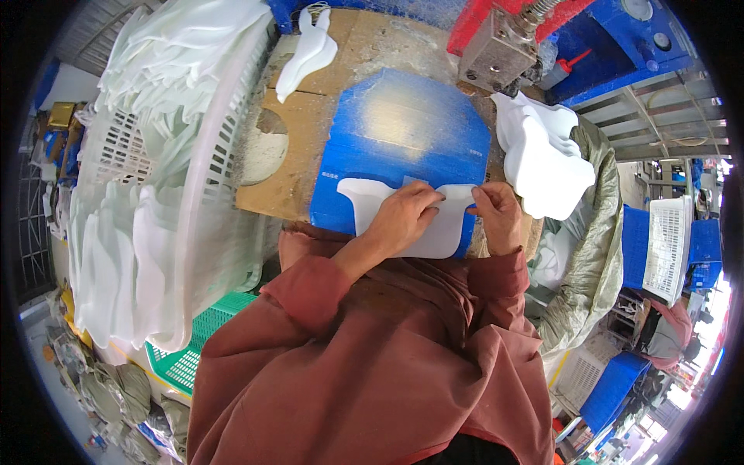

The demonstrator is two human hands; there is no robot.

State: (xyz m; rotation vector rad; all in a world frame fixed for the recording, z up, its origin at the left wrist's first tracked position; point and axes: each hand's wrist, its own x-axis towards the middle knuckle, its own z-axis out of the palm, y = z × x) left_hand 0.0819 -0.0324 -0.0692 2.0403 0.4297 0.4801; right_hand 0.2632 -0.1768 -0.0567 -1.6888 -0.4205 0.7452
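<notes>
A thin white shaped piece (442, 242), perhaps foam, lies near the front edge of a worn blue board (329, 190). My left hand (404, 217) rests across its middle, with thumb and fingers closed together at its upper edge. At the piece's upper right corner, my right hand (500, 213) pinches the edge between thumb and fingers. Part of the piece is hidden beneath my left hand. Both hands are close together over the board.
A white slatted basket (225, 147) full of similar pieces stands at left, above a green basket (217, 322). More white pieces (542, 159) are stacked at right, beside a lined sack (593, 256). One white piece (310, 50) lies at the back. A metal machine head (500, 50) overhangs the back right.
</notes>
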